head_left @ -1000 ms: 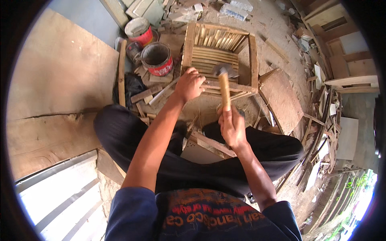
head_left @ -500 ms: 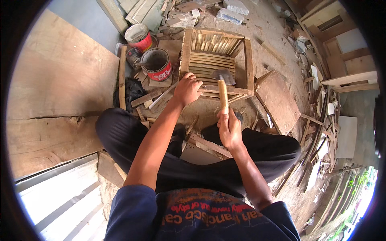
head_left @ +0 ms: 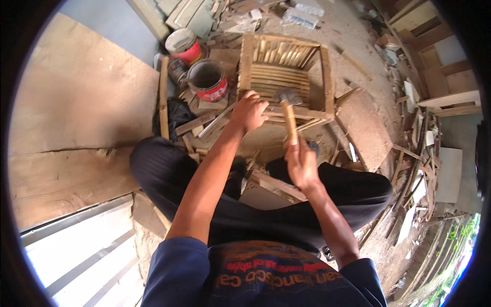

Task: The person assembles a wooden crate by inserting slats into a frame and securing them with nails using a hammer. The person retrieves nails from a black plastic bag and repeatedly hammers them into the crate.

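Observation:
A slatted wooden crate (head_left: 327,87) with an open top stands on the ground before me. My left hand (head_left: 250,111) is closed over its near left corner, fingers curled on the rail; anything pinched beneath them is hidden. In my right hand (head_left: 303,162) is the wooden handle of a small hatchet (head_left: 290,120). Its broad grey metal head is slightly blurred and appears over the crate's near rail, right of my left hand. Whether the head touches the rail, I cannot tell.
Left of the crate stand two red-labelled paint buckets (head_left: 206,77) (head_left: 183,46). A brown board (head_left: 363,128) leans at its right. Wood scraps (head_left: 279,185) lie between my legs, and offcuts heap along the right wall. A large plywood panel (head_left: 76,97) rises at left.
The whole view has shifted a little, so everything sits farther right. The hatchet head has tipped slightly left relative to the crate. Both hands keep their holds.

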{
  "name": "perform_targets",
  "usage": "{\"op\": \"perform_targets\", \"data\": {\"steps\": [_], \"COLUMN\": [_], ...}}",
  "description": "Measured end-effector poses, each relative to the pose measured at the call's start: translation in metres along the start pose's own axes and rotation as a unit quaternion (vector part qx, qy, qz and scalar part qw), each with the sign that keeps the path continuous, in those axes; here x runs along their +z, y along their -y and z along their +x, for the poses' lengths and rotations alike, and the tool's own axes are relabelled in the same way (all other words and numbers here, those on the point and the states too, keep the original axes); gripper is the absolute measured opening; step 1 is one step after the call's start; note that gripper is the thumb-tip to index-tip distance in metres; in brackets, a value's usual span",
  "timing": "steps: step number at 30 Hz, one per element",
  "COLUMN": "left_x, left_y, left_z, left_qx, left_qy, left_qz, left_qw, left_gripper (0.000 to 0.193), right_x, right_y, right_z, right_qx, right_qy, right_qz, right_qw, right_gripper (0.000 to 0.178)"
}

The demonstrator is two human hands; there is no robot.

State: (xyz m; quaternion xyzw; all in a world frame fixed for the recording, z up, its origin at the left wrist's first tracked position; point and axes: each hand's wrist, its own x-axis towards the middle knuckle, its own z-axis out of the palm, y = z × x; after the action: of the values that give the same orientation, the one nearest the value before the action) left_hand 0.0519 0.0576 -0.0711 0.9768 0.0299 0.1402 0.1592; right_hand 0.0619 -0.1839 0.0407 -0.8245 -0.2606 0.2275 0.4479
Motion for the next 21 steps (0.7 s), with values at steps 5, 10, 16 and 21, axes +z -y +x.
{"op": "perform_targets", "data": {"steps": [5,10,16,21], "left_x": [-0.008,-0.014,-0.01,-0.012], "left_y": [-0.001,-0.012,-0.006,-0.012], "left_z": [-0.004,0.008,0.002,0.006], "left_qx": [-0.006,-0.036,-0.009,-0.035], "left_qy": [-0.001,0.13,0.037,0.084], "left_qz": [-0.003,0.026,-0.009,0.037], "left_qw": [1.0,0.991,0.999,0.995], "left_gripper": [0.033,0.035,0.038,0.041], "right_x": [-0.006,0.006,0.006,0.014], "right_y": [0.021,-0.027,-0.003,-0.026], "right_z": [-0.006,-0.007,-0.007,-0.004], "right_qx": [-0.208,-0.004,0.003,0.037], "right_qy": [-0.046,0.007,-0.007,0.007], "right_qz": [0.09,-0.053,-0.002,-0.042], "right_qw": [0.973,0.999,1.0,0.998], "right_gripper": [0.036,0.044,0.052,0.055]}}
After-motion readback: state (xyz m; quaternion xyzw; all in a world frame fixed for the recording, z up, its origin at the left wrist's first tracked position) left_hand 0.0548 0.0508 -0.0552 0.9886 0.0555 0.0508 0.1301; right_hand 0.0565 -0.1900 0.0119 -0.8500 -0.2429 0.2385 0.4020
